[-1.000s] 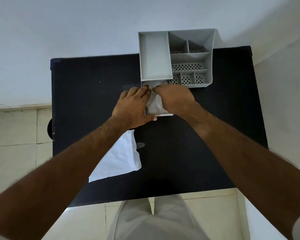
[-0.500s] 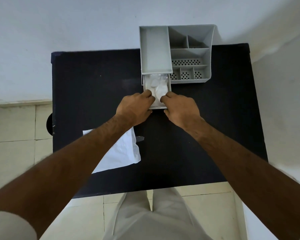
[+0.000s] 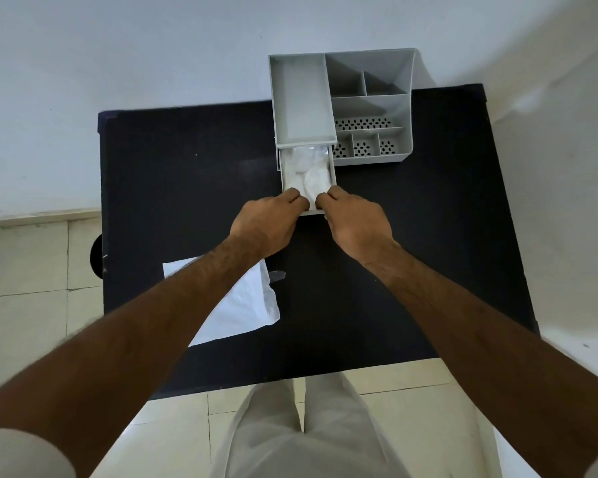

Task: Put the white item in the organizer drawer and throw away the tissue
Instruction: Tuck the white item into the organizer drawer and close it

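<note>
A grey desk organizer [image 3: 404, 108] stands at the back of the black table [image 3: 187, 174]. Its small drawer [image 3: 332, 170] is pulled out toward me, and the crumpled white item [image 3: 306, 169] lies inside it. My left hand [image 3: 266, 220] and my right hand [image 3: 356, 220] are side by side at the drawer's front edge, fingers curled onto the front panel. A flat white tissue [image 3: 246, 308] lies on the table near the left front, partly hidden under my left forearm.
The table ends close in front of my legs, with a pale tiled floor [image 3: 32, 305] around it. White walls stand behind and to the right. A dark round object [image 3: 95, 262] pokes out at the table's left edge.
My hands have drawn back out of the drawer to its front edge, leaving the white item lying uncovered inside. The drawer looks slightly further in.
</note>
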